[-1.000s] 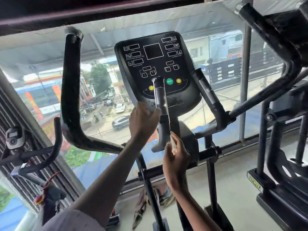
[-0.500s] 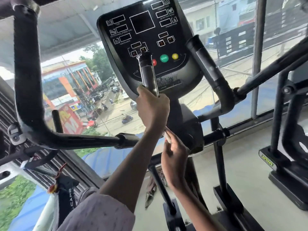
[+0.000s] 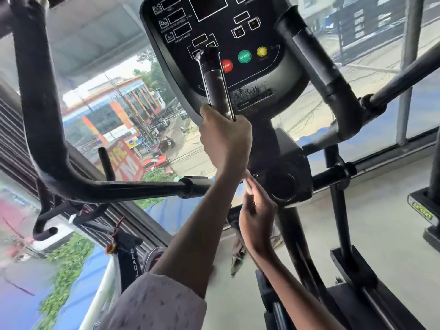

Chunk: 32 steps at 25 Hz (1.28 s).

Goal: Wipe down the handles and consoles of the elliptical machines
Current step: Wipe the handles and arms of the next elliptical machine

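Left hand (image 3: 225, 139) wrapped round the near centre handle (image 3: 216, 88), just below the console (image 3: 221, 44). Right hand (image 3: 256, 216) lower, fingers loosely extended, something pale at the fingertips; can't tell if it's a cloth. Risks: no visible cloth under the left hand, so the handle may go unwiped; console's bottom edge looks wet, and a stray knuckle could hit the stop button (image 3: 226, 65).

Glossy black plastic console (image 3: 238, 44), scuffed matt foam grips (image 3: 316, 58), shiny metal sensor strip (image 3: 227, 91).
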Tool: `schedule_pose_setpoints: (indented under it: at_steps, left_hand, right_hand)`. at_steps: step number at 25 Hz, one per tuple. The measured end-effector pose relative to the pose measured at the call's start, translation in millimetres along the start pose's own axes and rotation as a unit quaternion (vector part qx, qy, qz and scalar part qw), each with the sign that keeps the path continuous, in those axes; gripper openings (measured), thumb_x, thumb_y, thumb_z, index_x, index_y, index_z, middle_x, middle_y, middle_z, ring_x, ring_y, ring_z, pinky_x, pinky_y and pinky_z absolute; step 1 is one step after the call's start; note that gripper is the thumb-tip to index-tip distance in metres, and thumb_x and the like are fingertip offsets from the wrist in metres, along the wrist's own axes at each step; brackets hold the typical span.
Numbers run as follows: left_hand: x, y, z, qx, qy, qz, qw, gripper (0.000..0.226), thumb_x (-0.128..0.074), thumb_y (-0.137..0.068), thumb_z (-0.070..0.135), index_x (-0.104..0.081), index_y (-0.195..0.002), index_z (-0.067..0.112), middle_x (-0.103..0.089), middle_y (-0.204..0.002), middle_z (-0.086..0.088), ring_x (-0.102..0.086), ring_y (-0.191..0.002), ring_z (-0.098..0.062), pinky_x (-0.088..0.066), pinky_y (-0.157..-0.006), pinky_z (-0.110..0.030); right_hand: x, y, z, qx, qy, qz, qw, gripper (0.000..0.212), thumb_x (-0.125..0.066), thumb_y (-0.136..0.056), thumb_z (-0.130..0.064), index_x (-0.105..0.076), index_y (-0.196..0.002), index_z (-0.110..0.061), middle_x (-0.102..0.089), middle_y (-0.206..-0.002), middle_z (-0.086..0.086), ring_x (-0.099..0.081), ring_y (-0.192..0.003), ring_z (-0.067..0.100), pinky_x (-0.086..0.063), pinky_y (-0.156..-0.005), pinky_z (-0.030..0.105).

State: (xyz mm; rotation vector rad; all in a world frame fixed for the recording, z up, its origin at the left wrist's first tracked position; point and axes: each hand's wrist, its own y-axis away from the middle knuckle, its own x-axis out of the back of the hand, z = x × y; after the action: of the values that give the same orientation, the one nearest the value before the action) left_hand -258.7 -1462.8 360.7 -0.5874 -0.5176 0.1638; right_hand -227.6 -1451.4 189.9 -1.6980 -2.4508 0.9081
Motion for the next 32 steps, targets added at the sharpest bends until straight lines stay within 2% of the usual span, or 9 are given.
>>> schedule_pose_setpoints:
  at_steps: [3,6,11,16,20,23,25,29,32]
  left_hand:
    - [-1,1,-2,0.003,0.005,-0.006,1.000,0.027,-0.060,-0.076,0.014,-0.053,-0.102,0.013,-0.064,-0.086,0.001,-0.059,-0.076,-0.024,-0.043,-0.064,-0.030]
    - [0,3,-1,0.003,0.011,0.001,1.000,0.027,-0.061,-0.077,0.014,-0.053,-0.102,0.012,-0.066,-0.088,0.000,-0.059,-0.075,-0.023,-0.041,-0.063,-0.029]
    - [1,4,2,-0.003,0.005,0.008,1.000,0.026,-0.061,-0.079,0.013,-0.053,-0.104,0.012,-0.063,-0.085,0.002,-0.053,-0.067,-0.017,-0.034,-0.061,-0.025]
    - [-2,3,0,0.003,0.002,0.018,1.000,0.025,-0.062,-0.078,0.016,-0.053,-0.102,0.014,-0.063,-0.083,0.003,-0.059,-0.072,-0.020,-0.037,-0.063,-0.025]
    - [-3,3,0,0.004,-0.002,0.023,1.000,0.027,-0.062,-0.078,0.017,-0.053,-0.103,0.015,-0.063,-0.084,0.003,-0.055,-0.073,-0.021,-0.034,-0.064,-0.027]
    - [-4,4,0,0.002,-0.001,0.028,1.000,0.027,-0.062,-0.077,0.018,-0.052,-0.102,0.015,-0.064,-0.086,0.002,-0.057,-0.075,-0.021,-0.035,-0.062,-0.028]
    - [-5,3,-2,0.001,-0.007,0.032,0.999,0.026,-0.062,-0.078,0.018,-0.052,-0.101,0.015,-0.063,-0.085,0.002,-0.056,-0.073,-0.020,-0.034,-0.060,-0.027]
    - [-7,2,-3,-0.006,-0.021,0.041,0.999,0.026,-0.061,-0.079,0.018,-0.052,-0.103,0.016,-0.063,-0.086,0.003,-0.051,-0.072,-0.018,-0.031,-0.061,-0.027]
    - [-8,1,-3,-0.012,-0.026,0.045,0.999,0.026,-0.062,-0.080,0.019,-0.051,-0.103,0.015,-0.062,-0.085,0.003,-0.050,-0.072,-0.018,-0.031,-0.060,-0.028]
  right_hand:
    - [-6,2,-7,-0.028,-0.001,0.025,0.999,0.050,-0.047,-0.085,0.018,-0.064,-0.128,-0.001,-0.068,-0.126,0.006,-0.062,-0.118,0.003,-0.051,-0.101,0.032]
    - [-1,23,-16,0.026,-0.016,0.056,0.998,0.050,-0.049,-0.084,0.024,-0.062,-0.128,0.004,-0.066,-0.129,0.011,-0.061,-0.122,0.009,-0.051,-0.101,0.028]
    - [-14,5,33,-0.037,0.025,-0.004,0.999,0.048,-0.049,-0.084,0.014,-0.067,-0.125,-0.004,-0.069,-0.124,0.005,-0.063,-0.119,0.017,-0.051,-0.099,0.048]
    - [-12,3,22,-0.054,-0.048,0.017,0.997,0.037,-0.051,-0.093,0.011,-0.067,-0.124,-0.001,-0.070,-0.121,0.007,-0.066,-0.114,0.010,-0.053,-0.099,0.032]
    - [-13,9,39,-0.034,-0.033,0.001,0.999,0.047,-0.050,-0.085,0.021,-0.067,-0.124,0.000,-0.070,-0.122,0.007,-0.065,-0.116,0.011,-0.053,-0.099,0.035]
    - [-25,-15,59,-0.044,0.024,-0.036,0.998,0.038,-0.049,-0.091,0.009,-0.068,-0.122,-0.001,-0.072,-0.118,0.009,-0.068,-0.110,0.014,-0.055,-0.093,0.039]
    - [-28,-18,59,-0.043,0.025,-0.024,0.998,0.034,-0.050,-0.094,0.005,-0.068,-0.121,-0.001,-0.073,-0.116,0.009,-0.069,-0.108,0.015,-0.055,-0.091,0.038]
    - [-22,9,53,-0.022,0.007,0.028,0.999,0.042,-0.056,-0.086,0.017,-0.068,-0.122,-0.001,-0.072,-0.113,0.006,-0.067,-0.107,0.015,-0.054,-0.092,0.028]
    - [-31,4,81,-0.054,0.040,-0.005,0.998,0.044,-0.057,-0.083,0.015,-0.070,-0.121,-0.005,-0.074,-0.109,0.007,-0.066,-0.100,0.015,-0.055,-0.088,0.035]
